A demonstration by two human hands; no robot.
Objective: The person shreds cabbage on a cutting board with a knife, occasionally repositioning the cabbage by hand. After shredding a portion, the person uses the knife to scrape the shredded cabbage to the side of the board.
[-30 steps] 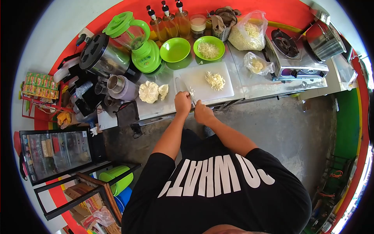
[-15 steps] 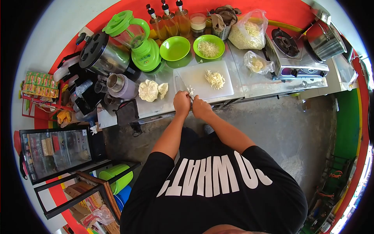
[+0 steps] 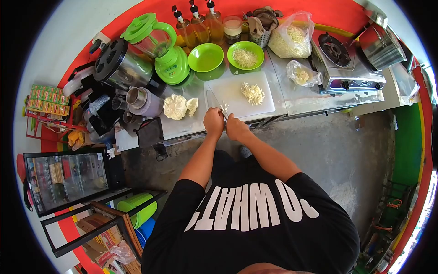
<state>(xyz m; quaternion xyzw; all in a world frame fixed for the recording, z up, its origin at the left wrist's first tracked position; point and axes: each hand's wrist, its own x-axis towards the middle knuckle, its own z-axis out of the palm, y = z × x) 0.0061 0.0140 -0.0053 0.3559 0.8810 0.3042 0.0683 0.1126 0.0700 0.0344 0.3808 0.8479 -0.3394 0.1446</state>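
R. hand (image 3: 237, 128) is closed round knife (image 3: 225, 117) at near edge of cutting bd. (image 3: 232, 84), approx. 7 o'clock from bd. ctr. L. hand (image 3: 213, 122) is held just beside it, fingers curled; whether anything is gripped can't be told. Small pale bits (image 3: 224, 107) are seen by the blade. From the hands, shredded veg. pile (image 3: 252, 93) is set on bd. at 1–2 o'clock, pale veg. head (image 3: 174, 107) on counter (image 3: 180, 129) approx. 10, green bowl w/ shreds (image 3: 256, 47) betw. 12 & 1, stove (image 3: 350, 73) at 2.
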